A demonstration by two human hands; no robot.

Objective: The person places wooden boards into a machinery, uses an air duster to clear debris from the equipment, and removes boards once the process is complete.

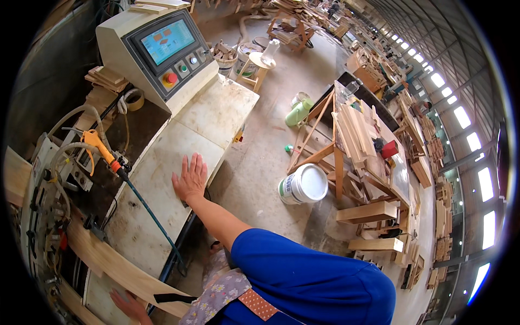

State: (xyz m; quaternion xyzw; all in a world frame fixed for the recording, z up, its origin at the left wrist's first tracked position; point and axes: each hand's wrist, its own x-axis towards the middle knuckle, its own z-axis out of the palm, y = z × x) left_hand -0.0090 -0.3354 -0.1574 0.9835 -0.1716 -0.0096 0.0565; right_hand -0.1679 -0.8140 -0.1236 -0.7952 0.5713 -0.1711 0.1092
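My right hand point(190, 180) lies flat with its fingers stretched out on the machine's worn, pale metal top point(162, 157). At the lower left, my left hand point(129, 306) rests open on the same pale surface, beside a curved wooden board point(111, 260). Neither hand holds anything. The board runs from the machine's clamps and hoses toward my body, and a floral apron point(219, 287) partly covers its near end. Between the machine's fittings and my right hand sits an orange air blow gun point(98, 145) with a dark teal hose point(151, 214) trailing to the front edge.
A control panel point(168, 46) with a screen and a red button stands on the machine's far end. To the right are a white bucket point(311, 184), a green bottle point(298, 112) and a wooden table point(398, 168) stacked with planks. A stool point(261, 62) stands farther back.
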